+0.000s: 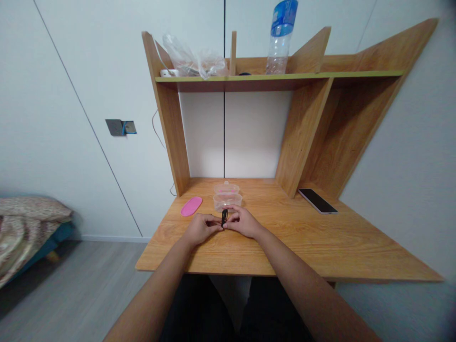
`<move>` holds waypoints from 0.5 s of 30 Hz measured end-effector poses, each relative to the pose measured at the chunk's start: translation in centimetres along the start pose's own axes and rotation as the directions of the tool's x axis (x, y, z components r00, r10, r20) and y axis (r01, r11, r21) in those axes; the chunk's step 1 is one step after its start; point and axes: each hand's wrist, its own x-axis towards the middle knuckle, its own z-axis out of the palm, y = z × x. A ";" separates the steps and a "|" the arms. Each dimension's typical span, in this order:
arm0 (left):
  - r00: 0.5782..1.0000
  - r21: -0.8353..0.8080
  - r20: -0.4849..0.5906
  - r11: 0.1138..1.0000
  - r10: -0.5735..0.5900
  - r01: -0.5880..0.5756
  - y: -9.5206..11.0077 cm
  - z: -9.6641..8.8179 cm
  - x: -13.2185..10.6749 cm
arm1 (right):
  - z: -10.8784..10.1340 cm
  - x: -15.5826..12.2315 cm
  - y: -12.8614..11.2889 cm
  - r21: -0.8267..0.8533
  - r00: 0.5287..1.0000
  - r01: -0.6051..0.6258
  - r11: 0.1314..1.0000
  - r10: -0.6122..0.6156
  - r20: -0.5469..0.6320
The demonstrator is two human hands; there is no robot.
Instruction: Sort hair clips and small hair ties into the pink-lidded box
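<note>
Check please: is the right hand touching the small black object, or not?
Touching. The head view shows the right hand gripping the small black object with its fingertips, no gap between them.

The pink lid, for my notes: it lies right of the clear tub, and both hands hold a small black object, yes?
No: the head view shows the pink lid left of the clear tub. The left hand and right hand do hold the small black object.

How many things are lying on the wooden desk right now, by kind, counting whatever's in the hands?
Clear plastic containers: 2
Pink oval piece: 1
Phone: 1
Small black item, between the left hand and right hand: 1
Total: 5
</note>
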 end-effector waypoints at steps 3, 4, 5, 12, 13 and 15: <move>1.000 0.009 0.011 1.000 -0.001 0.001 -0.3 0.1 0.0 | 0.1 -0.1 -0.1 -0.001 1.000 -0.002 1.000 0.002 0.013; 1.000 0.012 0.015 1.000 -0.001 0.001 -0.3 0.1 0.0 | 0.1 -0.1 -0.1 0.000 1.000 -0.002 1.000 0.002 0.014; 1.000 0.015 0.020 1.000 -0.001 0.001 -0.3 0.1 0.0 | 0.1 0.0 0.0 0.001 1.000 -0.003 1.000 0.003 0.014; 0.999 0.028 0.032 1.000 0.000 -0.001 0.0 0.2 -0.1 | 0.2 0.2 0.6 0.012 1.000 0.002 1.000 -0.002 0.010; 1.000 0.031 0.031 1.000 0.002 -0.003 0.1 0.2 -0.1 | 0.2 0.3 0.7 0.012 1.000 0.005 1.000 -0.006 0.013; 1.000 0.040 0.025 0.999 0.005 -0.006 0.2 0.2 -0.1 | 0.2 0.3 0.6 0.012 1.000 0.017 1.000 -0.017 0.024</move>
